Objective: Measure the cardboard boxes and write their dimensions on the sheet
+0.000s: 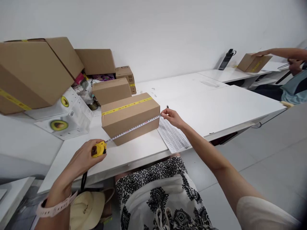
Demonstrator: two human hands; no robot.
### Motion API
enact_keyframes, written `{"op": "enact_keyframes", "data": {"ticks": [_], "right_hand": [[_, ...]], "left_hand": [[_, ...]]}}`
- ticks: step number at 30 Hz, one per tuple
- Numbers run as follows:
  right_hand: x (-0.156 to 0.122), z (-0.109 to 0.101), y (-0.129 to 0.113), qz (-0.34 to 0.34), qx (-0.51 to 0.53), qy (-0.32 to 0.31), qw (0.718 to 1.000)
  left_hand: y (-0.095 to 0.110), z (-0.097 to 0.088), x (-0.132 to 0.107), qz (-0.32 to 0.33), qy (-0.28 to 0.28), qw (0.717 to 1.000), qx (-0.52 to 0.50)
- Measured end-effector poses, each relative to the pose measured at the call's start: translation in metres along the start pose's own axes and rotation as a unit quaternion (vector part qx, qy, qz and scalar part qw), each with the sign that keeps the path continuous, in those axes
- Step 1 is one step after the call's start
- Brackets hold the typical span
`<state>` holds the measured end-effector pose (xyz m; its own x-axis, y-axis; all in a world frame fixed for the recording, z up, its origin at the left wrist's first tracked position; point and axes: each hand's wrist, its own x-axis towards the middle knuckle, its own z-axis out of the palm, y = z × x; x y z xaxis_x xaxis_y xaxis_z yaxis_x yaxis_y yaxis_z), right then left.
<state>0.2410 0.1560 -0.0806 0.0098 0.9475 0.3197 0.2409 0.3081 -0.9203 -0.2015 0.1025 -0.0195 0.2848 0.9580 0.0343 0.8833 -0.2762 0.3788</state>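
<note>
A yellow tape measure is gripped in my left hand, left of the box and just above the table's front part. Its white blade runs out along the long front side of a closed cardboard box with yellow tape on top. At the box's right front edge, my right hand pinches the blade's end; a dark pen-like tip pokes up behind those fingers. Under my right wrist lies a printed sheet full of small text rows, partly hidden by my forearm.
Stacked cardboard boxes and white avocado-print boxes crowd the left. Behind the measured box stands another carton. A dark bottle stands far right, near a co-worker's hand on a small box. A cap lies below the table.
</note>
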Motion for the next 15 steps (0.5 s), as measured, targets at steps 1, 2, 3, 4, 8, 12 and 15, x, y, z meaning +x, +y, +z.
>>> {"op": "enact_keyframes", "data": {"ticks": [1,2,3,4,8,12,15], "right_hand": [[0.001,0.005,0.002,-0.006,0.001,0.011,1.0],[0.002,0.008,0.003,-0.012,0.004,0.022,1.0],[0.002,0.011,0.005,-0.016,0.008,0.029,0.999],[0.003,0.012,0.007,-0.02,0.012,0.034,0.999],[0.001,0.011,0.017,-0.026,0.014,0.045,0.999],[0.004,0.016,0.027,-0.011,0.029,0.048,0.998],[0.01,0.026,0.029,0.01,0.065,0.065,0.996]], "left_hand": [[0.004,0.001,0.004,-0.004,-0.008,1.0,0.006],[0.007,0.001,0.008,-0.006,-0.015,1.0,0.014],[0.01,0.002,0.011,-0.004,-0.021,1.0,0.022],[0.011,0.002,0.013,-0.001,-0.024,0.999,0.028],[0.008,0.005,0.021,0.019,-0.015,0.999,0.022],[0.005,0.008,0.029,0.025,-0.013,0.999,-0.015],[0.009,0.008,0.036,0.016,-0.018,0.996,-0.087]]}}
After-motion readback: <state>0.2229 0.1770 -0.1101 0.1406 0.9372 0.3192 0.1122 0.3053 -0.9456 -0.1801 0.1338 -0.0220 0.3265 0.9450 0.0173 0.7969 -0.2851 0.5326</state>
